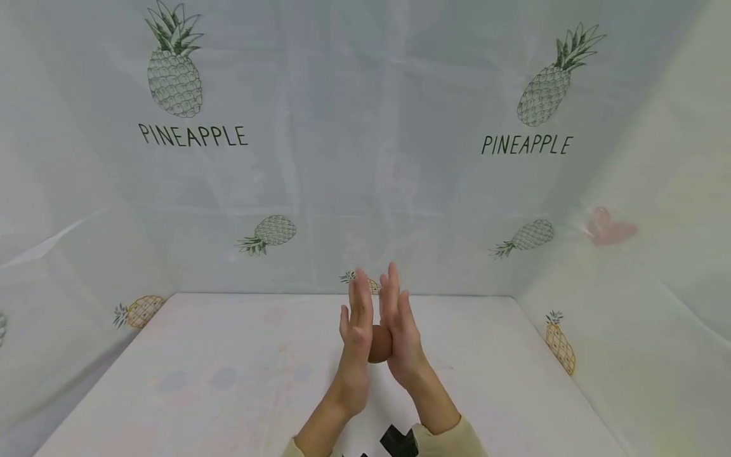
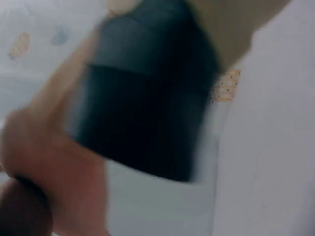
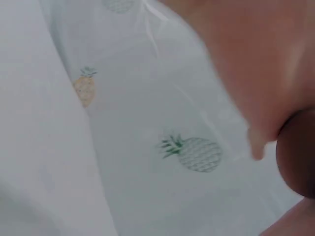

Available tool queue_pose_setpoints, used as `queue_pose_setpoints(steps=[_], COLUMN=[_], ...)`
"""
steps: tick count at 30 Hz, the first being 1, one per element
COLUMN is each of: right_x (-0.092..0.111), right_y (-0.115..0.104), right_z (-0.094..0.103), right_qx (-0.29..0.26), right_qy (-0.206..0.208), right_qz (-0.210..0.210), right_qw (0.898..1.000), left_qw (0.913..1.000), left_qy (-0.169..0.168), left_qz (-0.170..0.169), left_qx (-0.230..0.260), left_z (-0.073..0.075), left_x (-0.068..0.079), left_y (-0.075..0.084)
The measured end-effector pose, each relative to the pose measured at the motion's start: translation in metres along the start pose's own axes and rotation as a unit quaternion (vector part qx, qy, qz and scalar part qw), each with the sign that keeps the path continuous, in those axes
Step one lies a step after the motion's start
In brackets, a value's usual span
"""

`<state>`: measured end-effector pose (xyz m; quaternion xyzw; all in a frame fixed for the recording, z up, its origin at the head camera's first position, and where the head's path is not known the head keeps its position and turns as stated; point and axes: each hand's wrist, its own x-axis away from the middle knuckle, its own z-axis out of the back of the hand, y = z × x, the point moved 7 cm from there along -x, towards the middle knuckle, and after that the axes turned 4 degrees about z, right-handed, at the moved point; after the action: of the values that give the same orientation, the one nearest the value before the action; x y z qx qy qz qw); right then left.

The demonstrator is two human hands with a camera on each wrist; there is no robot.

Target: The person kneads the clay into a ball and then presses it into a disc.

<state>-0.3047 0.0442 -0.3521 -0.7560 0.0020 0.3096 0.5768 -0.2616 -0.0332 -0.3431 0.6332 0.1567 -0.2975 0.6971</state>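
Note:
A brown ball-like lump (image 1: 380,344) sits between my two palms in the head view, its exact kind not plain. My left hand (image 1: 358,336) presses it from the left with fingers straight and pointing up. From the other side my right hand (image 1: 401,333) touches it, its fingers also extended. The left wrist view is blurred; the brown lump (image 2: 23,209) shows at its lower left corner against a palm. At the right edge of the right wrist view, the lump (image 3: 298,152) lies between the hands, partly cut off.
Below the hands is a white table (image 1: 228,393). A pale curtain (image 1: 365,158) printed with pineapples encloses it at the back and sides. A black wrist mount (image 1: 400,440) sits by the right sleeve (image 1: 451,439).

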Motion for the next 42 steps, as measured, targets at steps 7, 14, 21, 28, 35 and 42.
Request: queue_pose_setpoints(steps=[7,14,21,28,35,42], right_x=[0.004,0.013,0.013,0.006,-0.003,0.003], right_y=[0.024,-0.004,-0.027,-0.021,0.010,0.023], right_z=[-0.023,-0.035,-0.013,0.018,0.011,-0.024], right_qx=[0.032,0.048,0.068,0.040,0.015,0.042], right_qy=[-0.028,-0.044,0.005,0.068,0.013,-0.063], right_qz=[-0.075,-0.024,0.040,0.046,-0.014,-0.053], right_qw=[0.996,0.998,0.997,0.996,1.000,0.996], left_qw=[0.9969,0.9954,0.9985,0.9993,0.9999,0.9974], left_qy=[0.073,0.089,0.030,-0.030,-0.014,0.069], left_qz=[-0.021,0.033,0.047,0.023,-0.006,-0.015], left_qx=[-0.021,-0.013,-0.002,0.004,0.002,-0.014], left_z=[0.031,0.040,0.008,-0.017,-0.005,0.029], left_x=[-0.007,-0.016,-0.013,-0.003,0.000,-0.006], left_y=[0.006,-0.020,-0.021,-0.003,0.010,0.009])
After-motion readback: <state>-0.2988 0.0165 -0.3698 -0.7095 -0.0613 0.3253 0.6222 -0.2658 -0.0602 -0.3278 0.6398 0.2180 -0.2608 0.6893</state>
